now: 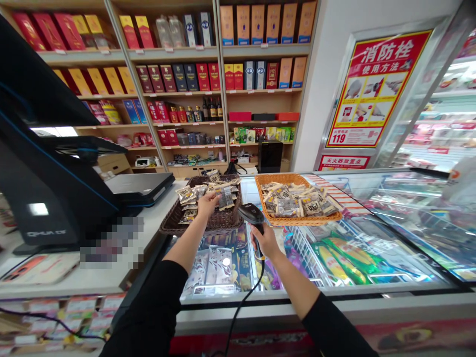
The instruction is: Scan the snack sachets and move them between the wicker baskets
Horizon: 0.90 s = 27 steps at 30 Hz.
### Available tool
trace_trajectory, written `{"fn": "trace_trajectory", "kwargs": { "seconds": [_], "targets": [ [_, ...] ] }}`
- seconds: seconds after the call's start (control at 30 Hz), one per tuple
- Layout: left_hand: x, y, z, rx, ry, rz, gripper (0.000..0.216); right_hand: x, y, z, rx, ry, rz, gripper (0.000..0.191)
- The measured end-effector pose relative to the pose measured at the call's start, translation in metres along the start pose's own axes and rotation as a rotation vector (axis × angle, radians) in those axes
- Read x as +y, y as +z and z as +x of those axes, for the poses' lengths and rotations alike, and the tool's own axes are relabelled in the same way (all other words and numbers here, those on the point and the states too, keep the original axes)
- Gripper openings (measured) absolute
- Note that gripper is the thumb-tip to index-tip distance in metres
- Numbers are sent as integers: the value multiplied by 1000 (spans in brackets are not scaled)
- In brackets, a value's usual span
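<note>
My left hand (207,204) reaches over the dark brown woven basket (174,218), its fingers closed on the edge of a small snack packet (226,197) with a clear window. More such packets lie in a heap beneath and behind it. In my right hand (265,239) is a black handheld barcode scanner (251,213), gripped by its handle, its head tilted toward the dark basket. The scanner's black cable (241,303) runs down toward me. To the right of the scanner stands an orange woven basket (323,219), filled with similar packets (297,201).
Both baskets stand on the glass top of a chest freezer (334,290) holding packaged goods in wire baskets. At left are a checkout terminal (48,198), a flat scale (137,186) and a white counter (122,270). Shelves of boxed goods (178,79) line the back wall.
</note>
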<state>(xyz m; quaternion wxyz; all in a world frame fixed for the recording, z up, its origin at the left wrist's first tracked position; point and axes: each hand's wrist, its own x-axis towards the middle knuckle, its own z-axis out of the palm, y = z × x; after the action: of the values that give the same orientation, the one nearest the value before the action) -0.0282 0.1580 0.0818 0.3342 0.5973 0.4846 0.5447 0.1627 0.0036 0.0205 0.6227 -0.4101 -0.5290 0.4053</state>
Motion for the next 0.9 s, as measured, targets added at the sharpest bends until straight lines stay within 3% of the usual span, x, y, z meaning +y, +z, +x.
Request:
{"fn": "trace_trajectory", "kwargs": {
  "seconds": [0.1,0.17,0.3,0.4,0.47,0.57,0.67,0.73,0.8,0.9],
  "targets": [
    [17,11,3,-27,110,60,26,-5,-21,5,163,-104,74,33],
    [33,31,4,-88,158,42,29,-8,-41,10,302,-174,122,34],
    [61,102,-3,-300,159,34,30,-10,-78,18,556,-268,178,41],
    [68,158,-18,-407,140,132,22,-8,-90,23,717,-267,193,45],
    [67,186,-29,-452,153,243,19,-5,-93,24,764,-248,175,45],
    [63,210,-41,-451,161,416,25,-2,-92,26,747,-240,111,42],
    [62,211,-41,-372,221,495,36,-1,-91,27,744,-244,85,39],
    [63,197,-34,-312,293,513,38,-3,-89,25,747,-255,92,39],
    [63,169,-20,-262,327,537,33,-6,-85,22,717,-280,90,38],
    [57,100,4,-178,302,641,30,-9,-74,14,574,-313,55,37]
  ]
}}
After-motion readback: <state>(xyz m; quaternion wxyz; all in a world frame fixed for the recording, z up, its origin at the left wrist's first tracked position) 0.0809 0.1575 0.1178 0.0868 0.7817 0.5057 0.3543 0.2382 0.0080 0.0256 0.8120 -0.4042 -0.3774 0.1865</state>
